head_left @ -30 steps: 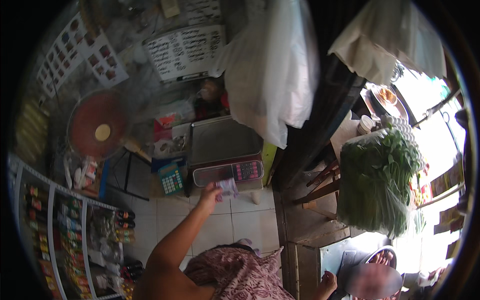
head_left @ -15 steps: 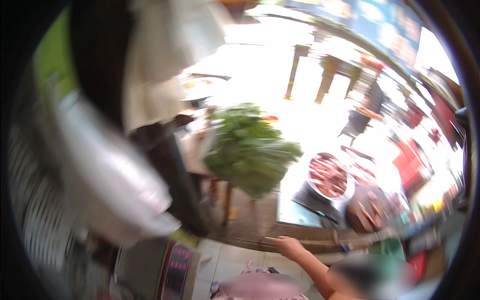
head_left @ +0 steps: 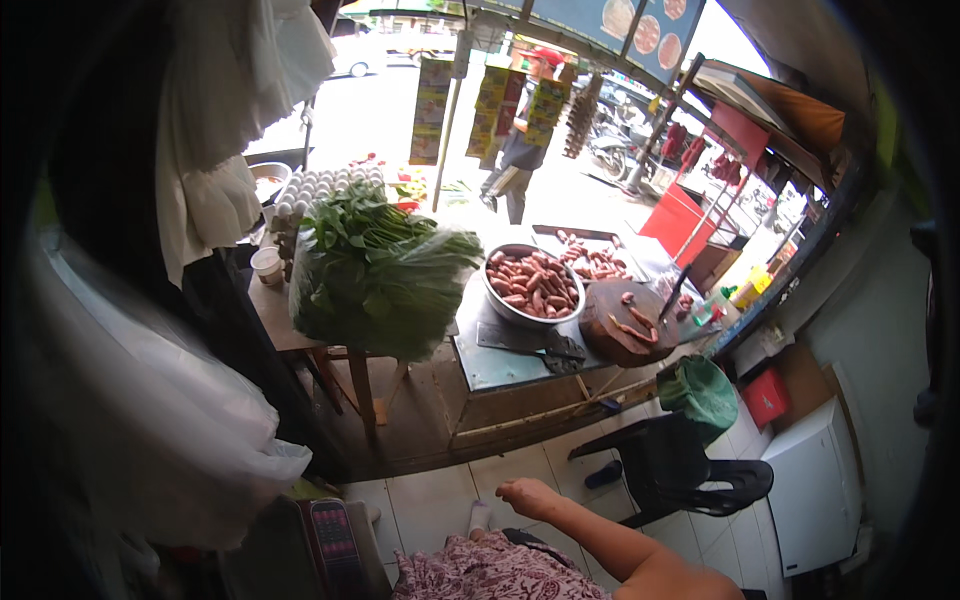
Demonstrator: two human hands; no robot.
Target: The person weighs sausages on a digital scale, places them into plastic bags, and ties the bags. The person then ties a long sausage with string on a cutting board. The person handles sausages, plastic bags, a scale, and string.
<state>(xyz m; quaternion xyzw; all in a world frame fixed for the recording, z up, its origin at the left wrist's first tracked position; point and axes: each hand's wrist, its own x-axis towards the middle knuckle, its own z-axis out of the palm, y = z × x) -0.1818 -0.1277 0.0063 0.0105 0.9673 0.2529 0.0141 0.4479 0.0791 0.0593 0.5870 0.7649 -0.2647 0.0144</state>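
Observation:
My right hand (head_left: 527, 498) hangs over the tiled floor at the lower middle, the bare forearm reaching in from the lower right. Its fingers are curled together, and whether anything is inside them does not show. No left hand appears. Beyond the right hand stands a table with a metal bowl of short reddish sausages (head_left: 535, 284). Beside the bowl is a round wooden chopping block (head_left: 607, 335) with a few sausages on it. A cleaver (head_left: 508, 341) lies flat on the table's near edge. To the left rises a big plastic-wrapped bundle of leafy greens (head_left: 375, 275).
A black plastic chair (head_left: 665, 465) stands right of my hand, a green bag (head_left: 700, 395) behind it. White plastic bags (head_left: 180, 400) hang at left above a scale (head_left: 335, 545). Trays of eggs (head_left: 325, 188) sit behind the greens. A person in a red cap (head_left: 540, 62) is outside.
The view has swung and steadied, so the table now sits further left and the chair shows fully. My right hand sits slightly lower and further left in the picture.

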